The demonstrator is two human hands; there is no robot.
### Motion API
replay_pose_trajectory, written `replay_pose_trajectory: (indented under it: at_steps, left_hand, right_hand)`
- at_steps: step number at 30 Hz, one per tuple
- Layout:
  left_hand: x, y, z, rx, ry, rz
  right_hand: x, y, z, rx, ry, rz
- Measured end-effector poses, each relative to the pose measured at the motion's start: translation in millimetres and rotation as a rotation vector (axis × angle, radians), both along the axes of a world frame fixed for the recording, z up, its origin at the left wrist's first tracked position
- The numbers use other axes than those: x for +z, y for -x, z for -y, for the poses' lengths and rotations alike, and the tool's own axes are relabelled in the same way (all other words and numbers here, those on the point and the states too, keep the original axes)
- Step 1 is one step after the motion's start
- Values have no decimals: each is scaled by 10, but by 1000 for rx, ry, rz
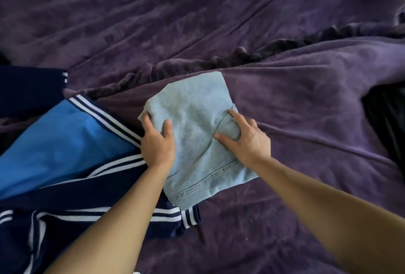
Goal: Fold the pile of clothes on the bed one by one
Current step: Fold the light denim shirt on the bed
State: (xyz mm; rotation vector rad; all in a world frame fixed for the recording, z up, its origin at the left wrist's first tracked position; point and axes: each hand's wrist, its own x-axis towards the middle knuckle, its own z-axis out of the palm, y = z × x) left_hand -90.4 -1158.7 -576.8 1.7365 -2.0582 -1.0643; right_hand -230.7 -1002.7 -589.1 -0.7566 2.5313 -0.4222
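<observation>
A purple blanket (219,21) covers the bed and fills most of the view, rumpled into long ridges. A navy and blue jacket (65,142) with white stripes sprawls unfolded at the left, and a black cloth (383,115) shows at the right edge. Between them, in the middle of the bed, lies the denim (197,124), a pale blue garment already doubled into a compact rectangle. Its stitched hem faces the person, and its near left corner overlaps the jacket. Both hands are on it. The left hand (157,144) holds the left edge, thumb on top and fingers curled at the border. The right hand (247,142) holds the right edge with forefinger and thumb spread over the cloth, and its other fingers are tucked round the side, where the fabric bunches into a crease. The step in hand seems to be finishing this piece: squaring it up, or closing a last fold. Next, the crease under the right hand wants smoothing. Then the bundle should be lifted by both edges together so the layers stay stacked, and set on bare blanket clear of the jacket. The jacket looks to be the next piece to fold.
</observation>
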Motion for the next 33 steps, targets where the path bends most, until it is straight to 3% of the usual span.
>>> replay_pose_trajectory:
  at_steps: [6,15,26,30,32,33]
  left_hand:
    - [672,610,-435,-148,80,-120]
    - [1145,2558,-1621,-357,125,-210]
    - [1119,5037,-2521,-319,64,-318]
    - [786,5532,-2553,-288,-116,-357]
    - [568,5590,-2638,-289,-164,-247]
    - [449,5557,-2726,-342,-82,-135]
  right_hand:
    - [597,517,-578,-91,74,-67]
    - [1012,2343,-1896,-204,66,-286]
    - [1241,4759,-2877,-245,45,-391]
    - [979,5212,-2961,-263,11,-307]
    - [765,5308,-2996,-196,-61,-225]
    - [650,5306,-3019,-133,-109,-208]
